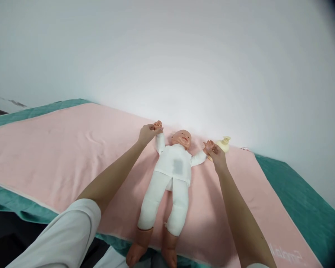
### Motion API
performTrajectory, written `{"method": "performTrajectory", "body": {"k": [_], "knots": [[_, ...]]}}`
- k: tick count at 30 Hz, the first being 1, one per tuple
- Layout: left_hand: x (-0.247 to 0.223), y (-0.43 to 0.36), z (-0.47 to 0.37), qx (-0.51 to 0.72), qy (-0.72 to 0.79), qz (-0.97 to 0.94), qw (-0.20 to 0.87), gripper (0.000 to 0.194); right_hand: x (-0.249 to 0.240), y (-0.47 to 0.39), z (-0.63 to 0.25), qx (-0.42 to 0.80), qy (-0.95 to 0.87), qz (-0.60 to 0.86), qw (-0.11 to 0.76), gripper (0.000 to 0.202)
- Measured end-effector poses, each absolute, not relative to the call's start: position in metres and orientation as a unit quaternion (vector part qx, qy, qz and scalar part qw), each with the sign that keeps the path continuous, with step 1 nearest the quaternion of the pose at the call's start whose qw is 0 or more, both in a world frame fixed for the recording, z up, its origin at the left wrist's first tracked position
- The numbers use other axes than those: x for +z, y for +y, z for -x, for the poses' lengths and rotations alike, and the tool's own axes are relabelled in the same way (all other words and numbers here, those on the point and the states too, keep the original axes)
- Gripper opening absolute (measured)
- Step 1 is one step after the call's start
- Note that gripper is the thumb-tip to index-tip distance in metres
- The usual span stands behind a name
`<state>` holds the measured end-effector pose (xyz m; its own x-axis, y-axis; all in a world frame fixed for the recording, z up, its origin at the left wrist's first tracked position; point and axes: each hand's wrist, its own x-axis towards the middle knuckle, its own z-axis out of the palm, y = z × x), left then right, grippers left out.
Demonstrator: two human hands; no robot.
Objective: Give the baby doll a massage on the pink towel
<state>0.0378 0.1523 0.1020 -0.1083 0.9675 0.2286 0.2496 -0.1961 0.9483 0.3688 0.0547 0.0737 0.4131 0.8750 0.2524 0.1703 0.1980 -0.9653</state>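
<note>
A baby doll (174, 163) with a white cloth body lies on its back on a pink blanket (72, 149), its head toward the wall and its bare feet at the near edge. Both of its arms are spread out and raised. My left hand (149, 133) pinches the doll's wrist on the left side, just below its small fingers. On the other side, my right hand (218, 156) has the doll's other hand between thumb and fingers. A grey patch marks the doll's chest.
Just beyond my right hand stands a pale yellow bottle-like object (225, 143), partly hidden. Green cloth (293, 190) shows under the pink blanket on both sides and along the near edge. A white wall (167, 56) rises behind the blanket.
</note>
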Motion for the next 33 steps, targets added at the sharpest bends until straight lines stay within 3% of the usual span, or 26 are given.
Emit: {"method": "performTrajectory", "body": {"k": [9,16,23,27,33], "knots": [[0.104,0.067,0.004,0.491,0.543,-0.617,0.289,0.034,0.077,-0.037,-0.346,0.188,-0.532,0.612,0.555,0.052],[0.072,0.012,0.029,0.366,0.646,-0.624,0.244,0.049,0.046,-0.100,-0.311,0.167,-0.461,0.706,0.511,0.063],[0.040,-0.012,0.024,0.323,0.633,-0.668,0.220,0.034,0.016,-0.120,-0.275,0.223,-0.401,0.707,0.538,0.062],[0.034,-0.012,0.023,0.302,0.631,-0.702,0.129,0.037,0.008,-0.123,-0.268,0.199,-0.410,0.727,0.513,0.062],[0.028,-0.012,0.025,0.286,0.633,-0.712,0.102,0.043,0.002,-0.122,-0.268,0.149,-0.454,0.739,0.475,0.064]]}}
